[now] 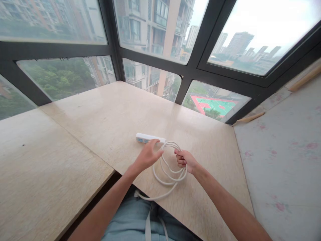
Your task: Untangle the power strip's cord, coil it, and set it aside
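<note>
A white power strip (pixel 150 138) lies on the pale wooden desk (pixel 105 117). Its white cable (pixel 170 167) is looped in several coils on the desk in front of me. My left hand (pixel 147 156) reaches over the near end of the strip, fingers resting on the cable where it leaves the strip. My right hand (pixel 185 160) is closed round the right side of the coil and holds the loops together. The cable's loose end with the plug (pixel 136 194) hangs off the desk's front edge above my lap.
A second wooden board (pixel 42 174) adjoins the desk on the left, with a dark gap between them near me. Large windows in black frames (pixel 190 70) close off the far side. A floral-patterned surface (pixel 283 150) lies to the right.
</note>
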Motion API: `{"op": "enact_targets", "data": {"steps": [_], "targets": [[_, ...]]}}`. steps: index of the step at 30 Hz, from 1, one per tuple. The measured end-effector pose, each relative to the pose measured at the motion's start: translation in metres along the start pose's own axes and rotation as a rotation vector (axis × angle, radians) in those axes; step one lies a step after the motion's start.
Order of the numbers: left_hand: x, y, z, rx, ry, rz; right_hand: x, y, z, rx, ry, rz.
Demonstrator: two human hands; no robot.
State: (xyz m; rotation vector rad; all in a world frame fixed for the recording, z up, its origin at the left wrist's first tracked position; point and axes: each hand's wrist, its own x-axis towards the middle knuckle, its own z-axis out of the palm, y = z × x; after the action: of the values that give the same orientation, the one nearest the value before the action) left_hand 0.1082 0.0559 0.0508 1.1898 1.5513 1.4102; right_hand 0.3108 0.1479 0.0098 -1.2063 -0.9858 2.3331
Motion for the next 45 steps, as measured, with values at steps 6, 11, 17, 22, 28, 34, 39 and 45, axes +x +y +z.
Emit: {"op": "enact_targets", "data": {"steps": [6, 11, 17, 22, 28, 34, 39, 45], "targets": [[-0.115, -0.044, -0.012, -0.053, 0.470, -0.300, -0.010, 0.009, -0.021, 0.280, 0.111, -0.143], [-0.170, -0.075, 0.011, -0.093, 0.712, -0.484, -0.012, 0.018, -0.025, 0.430, 0.171, -0.213], [-0.164, -0.068, 0.023, -0.857, 0.496, -1.171, -0.017, 0.030, -0.021, 0.532, 0.265, -0.330], [-0.168, -0.063, 0.020, -0.764, 0.556, -0.972, -0.027, 0.040, -0.020, 0.579, 0.344, -0.391], [-0.187, -0.057, 0.006, -0.520, 0.643, -0.641, -0.040, 0.055, -0.009, 0.653, 0.432, -0.404], [-0.127, -0.034, -0.004, -0.225, 0.409, -0.408, -0.052, 0.063, -0.004, 0.784, 0.427, -0.443], [-0.054, -0.020, 0.016, -0.157, 0.094, -0.476, -0.062, 0.071, -0.010, 0.875, 0.370, -0.508], [-0.010, -0.023, 0.053, -0.295, -0.234, -0.665, -0.062, 0.087, -0.001, 0.852, 0.385, -0.633]]}}
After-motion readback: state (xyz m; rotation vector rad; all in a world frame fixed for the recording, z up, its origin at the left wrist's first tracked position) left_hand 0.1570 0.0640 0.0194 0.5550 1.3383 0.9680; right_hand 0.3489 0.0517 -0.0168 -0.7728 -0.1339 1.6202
